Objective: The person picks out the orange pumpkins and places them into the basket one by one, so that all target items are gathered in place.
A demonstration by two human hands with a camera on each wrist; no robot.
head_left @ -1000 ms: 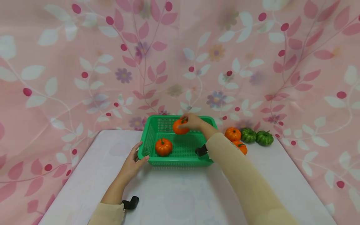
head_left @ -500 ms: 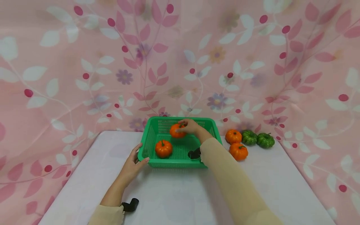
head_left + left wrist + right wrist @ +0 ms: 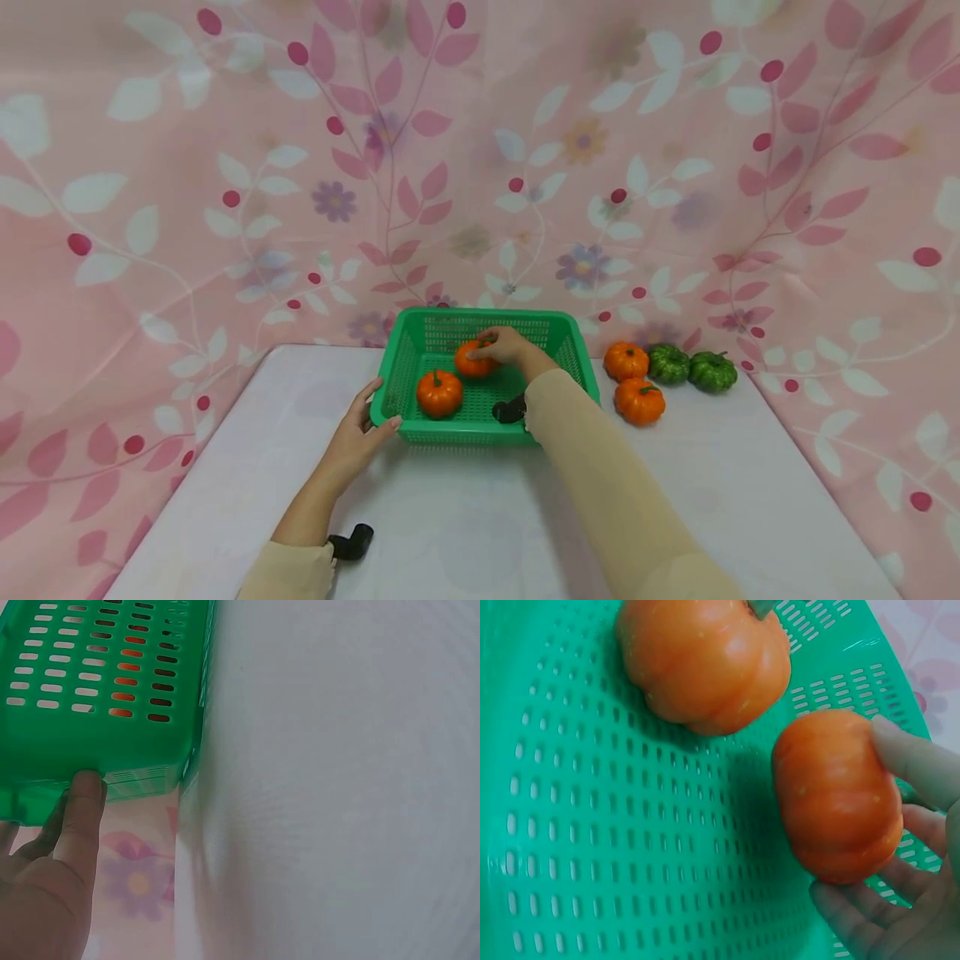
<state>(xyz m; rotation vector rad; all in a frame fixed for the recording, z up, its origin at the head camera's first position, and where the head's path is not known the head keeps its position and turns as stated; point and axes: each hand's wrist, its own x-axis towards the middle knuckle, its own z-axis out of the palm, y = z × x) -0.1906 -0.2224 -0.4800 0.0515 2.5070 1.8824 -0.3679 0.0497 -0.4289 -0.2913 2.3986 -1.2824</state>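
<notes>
In the head view a green plastic basket (image 3: 480, 425) stands at the back of the white table, and my left hand (image 3: 352, 437) grips its left end at the front corner. The left wrist view shows that hand's fingertip (image 3: 86, 784) against the basket's slotted wall. Inside, my right hand (image 3: 510, 346) holds a small orange pumpkin (image 3: 472, 358) between thumb and fingers. Up close in the right wrist view, this pumpkin (image 3: 836, 795) is low over the basket's slotted bottom. A second orange pumpkin (image 3: 439, 393) sits in the basket, to the front left of the held one.
Right of the basket lie two more orange pumpkins (image 3: 640, 402) and two green pumpkins (image 3: 712, 372), grouped near the table's back edge. A pink floral cloth (image 3: 480, 167) hangs behind the white table (image 3: 465, 525).
My right hand has carried the orange pumpkin down and slightly left, deeper into the basket, close to the other pumpkin. The left hand stays at the basket's left end.
</notes>
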